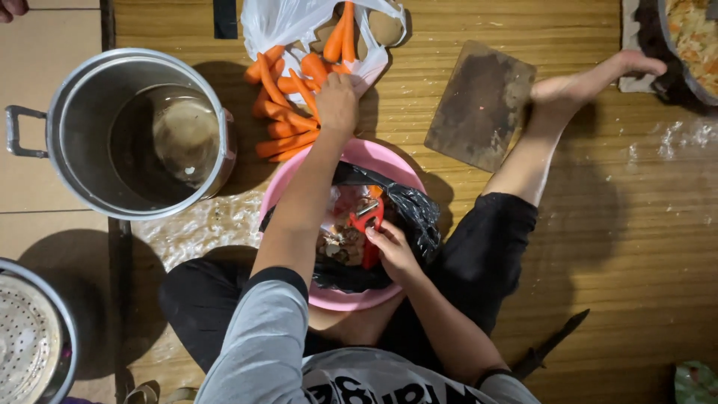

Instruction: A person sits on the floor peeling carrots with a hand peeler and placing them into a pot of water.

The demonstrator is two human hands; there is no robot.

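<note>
I sit on a wooden floor with a pink basin (378,155) between my legs, lined with a black plastic bag (419,213) that holds vegetable peelings. My left hand (337,102) reaches forward over the basin and rests on a pile of orange carrots (288,112) spilling from a white plastic bag (284,22); whether its fingers grip a carrot is hidden. My right hand (393,251) hovers over the basin and holds a red peeler (367,222).
A large steel pot (90,97) with water stands at the left. A perforated steel strainer (30,337) is at the bottom left. A dark wooden cutting board (479,105) lies beyond my right leg, a black knife (550,346) at the lower right, a pan of shredded vegetables (692,37) top right.
</note>
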